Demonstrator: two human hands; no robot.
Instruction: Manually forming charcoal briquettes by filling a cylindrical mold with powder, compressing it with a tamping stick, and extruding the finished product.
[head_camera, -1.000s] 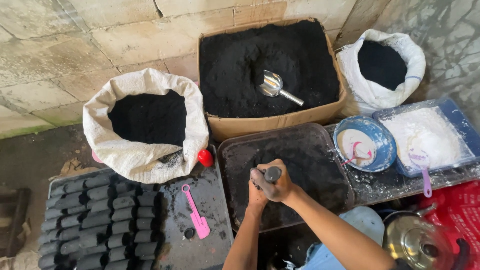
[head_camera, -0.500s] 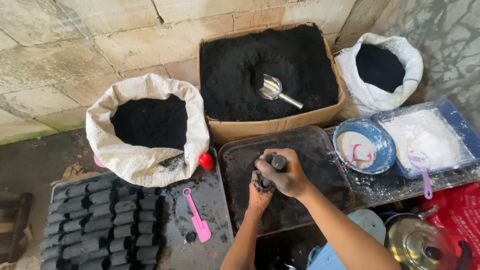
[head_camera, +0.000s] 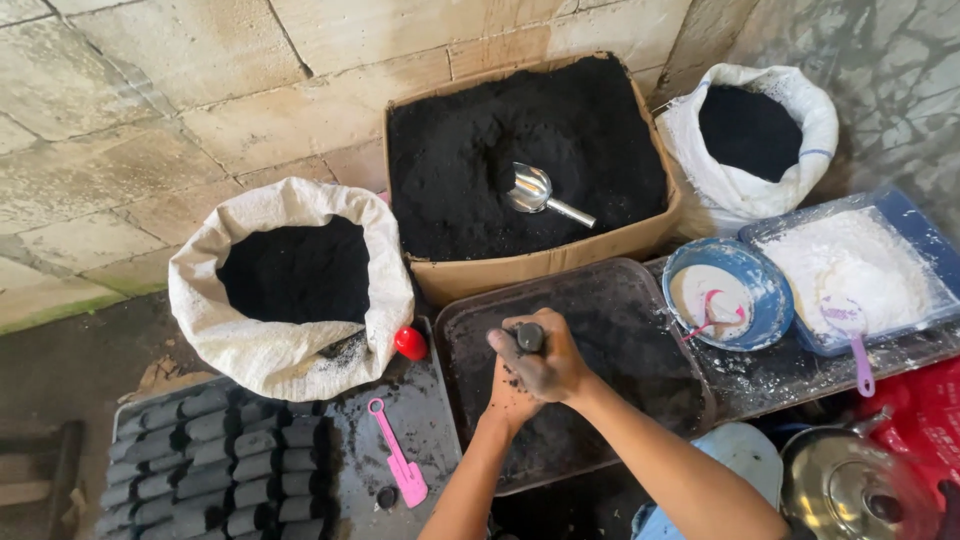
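My right hand (head_camera: 548, 362) is closed around the top of a short dark cylindrical tool (head_camera: 529, 337), held upright over a dark tray (head_camera: 660, 310) dusted with black powder. My left hand (head_camera: 509, 398) sits directly under the right one, wrapped around the lower part of the same tool, its fingers smeared black. Both hands hover above the middle of the tray.
A cardboard box (head_camera: 530, 268) of black powder holds a metal scoop (head_camera: 538, 192). White sacks of black powder stand at left (head_camera: 290, 350) and back right (head_camera: 755, 190). A blue bowl (head_camera: 727, 291), a tray of white powder (head_camera: 850, 265), a pink scoop (head_camera: 398, 467), several black briquettes (head_camera: 200, 460) and a kettle (head_camera: 850, 490) lie around.
My hands have shifted slightly right and up over the tray; the right hand has moved from beside the tool's top to gripping it from above, with the left still beneath.
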